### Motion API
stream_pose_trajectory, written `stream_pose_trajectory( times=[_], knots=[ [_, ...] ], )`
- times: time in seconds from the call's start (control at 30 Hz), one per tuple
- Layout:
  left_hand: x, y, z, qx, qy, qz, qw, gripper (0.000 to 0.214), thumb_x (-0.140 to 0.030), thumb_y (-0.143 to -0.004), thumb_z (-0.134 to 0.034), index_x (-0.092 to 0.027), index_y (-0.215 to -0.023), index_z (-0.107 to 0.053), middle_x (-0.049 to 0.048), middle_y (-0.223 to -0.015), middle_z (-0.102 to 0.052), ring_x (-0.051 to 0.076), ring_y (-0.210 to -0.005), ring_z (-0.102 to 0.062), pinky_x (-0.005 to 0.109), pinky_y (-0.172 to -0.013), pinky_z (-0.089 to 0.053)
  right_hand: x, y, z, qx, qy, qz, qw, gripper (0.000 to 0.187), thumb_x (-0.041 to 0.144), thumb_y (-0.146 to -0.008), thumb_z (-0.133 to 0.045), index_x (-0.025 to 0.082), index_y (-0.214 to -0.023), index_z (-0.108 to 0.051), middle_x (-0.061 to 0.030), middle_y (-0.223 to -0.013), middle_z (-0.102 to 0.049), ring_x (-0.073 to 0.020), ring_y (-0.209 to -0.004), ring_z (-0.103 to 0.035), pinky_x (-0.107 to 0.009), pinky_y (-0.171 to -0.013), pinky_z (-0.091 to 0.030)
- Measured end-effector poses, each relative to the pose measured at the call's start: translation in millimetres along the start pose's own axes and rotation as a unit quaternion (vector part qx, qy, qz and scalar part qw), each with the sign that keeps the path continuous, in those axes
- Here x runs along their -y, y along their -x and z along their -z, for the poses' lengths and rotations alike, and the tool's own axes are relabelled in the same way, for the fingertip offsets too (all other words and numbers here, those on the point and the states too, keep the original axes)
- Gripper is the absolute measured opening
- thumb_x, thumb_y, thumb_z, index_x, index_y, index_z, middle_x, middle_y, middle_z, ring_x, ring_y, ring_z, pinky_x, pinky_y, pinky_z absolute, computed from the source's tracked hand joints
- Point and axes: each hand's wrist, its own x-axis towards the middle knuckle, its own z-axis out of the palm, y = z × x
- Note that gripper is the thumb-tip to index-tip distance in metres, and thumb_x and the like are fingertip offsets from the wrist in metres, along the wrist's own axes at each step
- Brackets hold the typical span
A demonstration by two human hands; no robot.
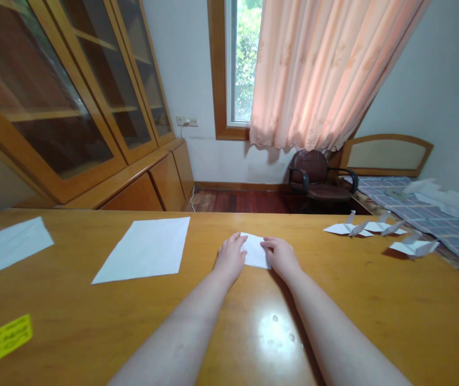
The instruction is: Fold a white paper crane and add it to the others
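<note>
A small folded piece of white paper (255,250) lies on the wooden table (333,300) in front of me. My left hand (230,258) rests on its left edge, fingers curled down onto the paper. My right hand (280,255) pinches its right edge with fingers pressed together. Both forearms reach forward over the table's glossy middle.
A flat white sheet (146,247) lies to the left, another sheet (6,245) at the far left edge. A yellow label (0,341) sits near left. Folded paper planes (363,228) (413,246) lie at right. Beyond the table stand a chair (320,177), cabinets and a bed.
</note>
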Motion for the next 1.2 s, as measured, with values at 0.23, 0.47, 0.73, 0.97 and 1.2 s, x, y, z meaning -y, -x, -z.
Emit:
stream_pose_trajectory(
  times=[0.23,0.47,0.73,0.97,1.2],
  knots=[
    [0.0,0.1,-5.2,0.074,-0.025,-0.057,0.995,0.037,-0.013,-0.084,-0.041,-0.022,-0.115,-0.060,0.0057,-0.130,-0.052,0.020,-0.123,-0.042,0.040,-0.108,-0.025,3.2,1.8,1.1,0.004,0.044,-0.010,0.999,0.028,0.027,-0.083,-0.049,0.023,-0.102,-0.069,-0.0057,-0.115,-0.063,-0.0217,-0.108,-0.054,-0.035,-0.096,-0.037],
    [-9.3,9.6,4.9,0.132,-0.050,-0.102,0.985,0.056,-0.045,-0.074,-0.060,-0.028,-0.126,-0.049,0.0076,-0.141,-0.038,0.028,-0.132,-0.028,0.051,-0.109,-0.015,1.5,0.9,0.2,0.011,0.046,-0.018,0.999,0.028,0.027,-0.081,-0.051,0.024,-0.103,-0.068,-0.0047,-0.116,-0.062,-0.0212,-0.108,-0.053,-0.035,-0.096,-0.036],
    [-12.8,9.9,8.1,0.131,-0.013,-0.158,0.979,0.030,-0.041,-0.080,-0.055,-0.030,-0.107,-0.063,0.0036,-0.127,-0.054,0.025,-0.126,-0.038,0.051,-0.109,-0.014,2.6,1.4,1.3,0.009,0.030,-0.028,0.999,0.030,0.029,-0.081,-0.049,0.024,-0.104,-0.068,-0.0042,-0.116,-0.061,-0.0204,-0.109,-0.052,-0.033,-0.097,-0.035],
    [-9.9,7.8,3.9,0.109,0.048,-0.167,0.979,0.029,-0.026,-0.079,-0.055,-0.022,-0.106,-0.065,0.0054,-0.116,-0.062,0.021,-0.117,-0.047,0.035,-0.104,-0.031,4.1,1.4,3.1,0.010,0.022,-0.031,0.999,0.030,0.031,-0.080,-0.050,0.023,-0.103,-0.068,-0.0041,-0.116,-0.062,-0.0200,-0.109,-0.052,-0.032,-0.097,-0.035],
    [-9.3,5.5,2.4,0.095,0.069,-0.140,0.983,0.025,-0.015,-0.076,-0.051,-0.022,-0.094,-0.068,0.0034,-0.103,-0.066,0.018,-0.101,-0.055,0.032,-0.096,-0.039,5.4,0.4,4.8,0.012,0.005,-0.026,1.000,0.033,0.036,-0.085,-0.044,0.021,-0.102,-0.068,-0.0062,-0.113,-0.063,-0.0208,-0.108,-0.053,-0.033,-0.095,-0.035]
  ],
)
